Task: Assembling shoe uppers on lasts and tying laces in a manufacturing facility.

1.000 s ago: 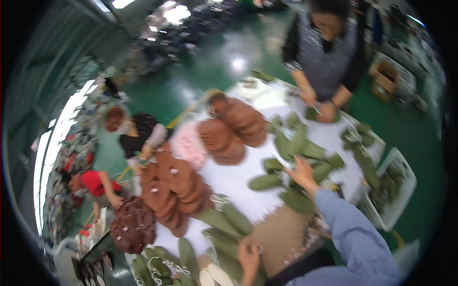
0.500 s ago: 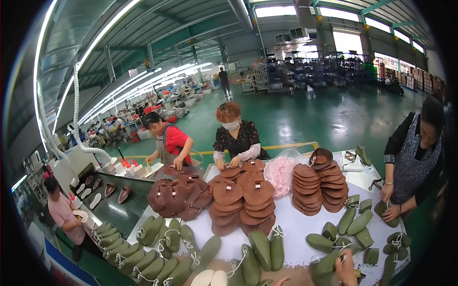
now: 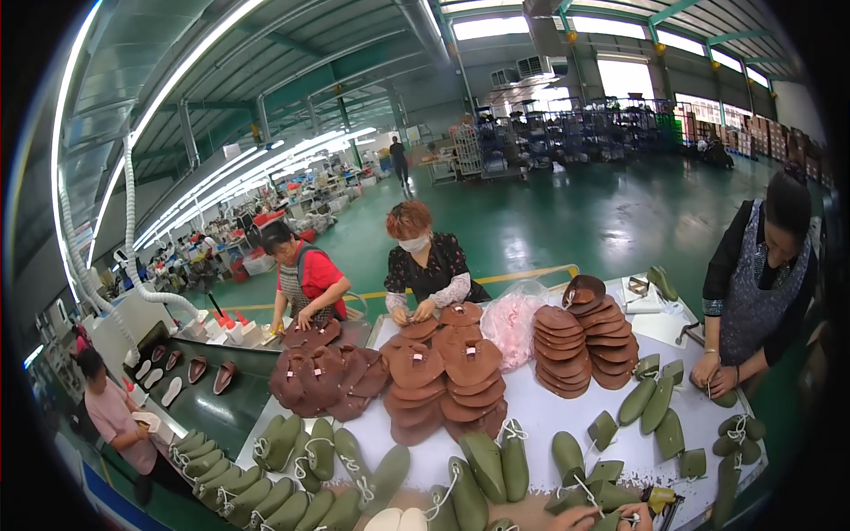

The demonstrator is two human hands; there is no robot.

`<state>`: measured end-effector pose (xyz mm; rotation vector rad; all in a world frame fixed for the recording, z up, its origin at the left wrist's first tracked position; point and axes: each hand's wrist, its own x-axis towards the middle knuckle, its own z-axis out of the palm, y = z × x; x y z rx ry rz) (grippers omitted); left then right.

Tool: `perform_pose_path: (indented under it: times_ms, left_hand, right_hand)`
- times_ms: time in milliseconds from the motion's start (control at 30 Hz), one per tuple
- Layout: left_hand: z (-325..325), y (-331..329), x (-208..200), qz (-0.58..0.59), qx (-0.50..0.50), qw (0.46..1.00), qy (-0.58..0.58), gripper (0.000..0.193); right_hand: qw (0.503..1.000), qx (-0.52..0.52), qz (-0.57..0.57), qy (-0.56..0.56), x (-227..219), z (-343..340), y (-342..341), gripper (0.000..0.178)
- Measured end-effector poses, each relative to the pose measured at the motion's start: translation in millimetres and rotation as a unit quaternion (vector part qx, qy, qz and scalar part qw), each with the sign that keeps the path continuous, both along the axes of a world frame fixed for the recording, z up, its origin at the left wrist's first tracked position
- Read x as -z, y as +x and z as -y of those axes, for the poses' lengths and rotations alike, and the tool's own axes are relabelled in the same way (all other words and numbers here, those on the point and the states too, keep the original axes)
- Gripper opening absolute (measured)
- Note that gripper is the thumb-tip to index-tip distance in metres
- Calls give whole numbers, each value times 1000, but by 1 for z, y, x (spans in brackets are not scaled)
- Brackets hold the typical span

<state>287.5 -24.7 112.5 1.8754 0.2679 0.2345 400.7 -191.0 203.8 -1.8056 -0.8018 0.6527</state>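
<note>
Both my hands are low at the bottom edge of view, partly cut off, so I can't see the full grip on either side. My L grip (image 3: 575,518) is by the near end of the green lasts, fingers pointing inward; can't tell how far open it is, or if it's actually got hold of anything. My R grip (image 3: 635,515) has fingers bent, right by a green last (image 3: 607,496) btwn my 2 hands; hold vs. just touch, can't tell, gap hidden. That last lies on the near part of the desk (image 3: 521,414), w/ a white cord (image 3: 583,486) running down toward it. Just R of my R grip: a yellow-and-black tool (image 3: 659,498), nobody's hand on it AFAICT. More loose lasts (image 3: 657,404) lie farther out. Stacked brown pieces (image 3: 416,365) are beyond, L of a pink bundle (image 3: 512,327) in clear plastic. Co-worker's hands (image 3: 714,375), far R, are at another last.
</note>
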Motion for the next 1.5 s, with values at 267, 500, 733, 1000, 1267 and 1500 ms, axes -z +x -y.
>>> perform_pose_path:
  times_ms: [267, 500, 733, 1000, 1267, 1500]
  left_hand:
    - [-15, 43, 43, -76, 40, 982, 170, 69]
    - [-32, 53, 67, -77, -19, 988, 135, 61]
    - [-26, 57, 63, -28, -39, 964, 262, 24]
    - [-77, 62, 55, -23, 54, 893, 445, 11]
    - [-86, 119, 30, 85, 245, 802, 539, 34]
    - [-63, 136, 53, 120, 504, 668, 533, 53]
  right_hand:
    - [990, 42, 99, 95, 14, 1, 0, 23]
    - [988, 109, -48, 94, 8, 14, 8, 14]
    - [986, 129, -58, 86, 27, 30, 1, 14]
    - [988, 128, -76, 46, 43, 31, 3, 13]
    - [980, 130, -146, 34, 53, 42, -14, 15]
    - [990, 87, -83, 79, 98, 17, -39, 16]
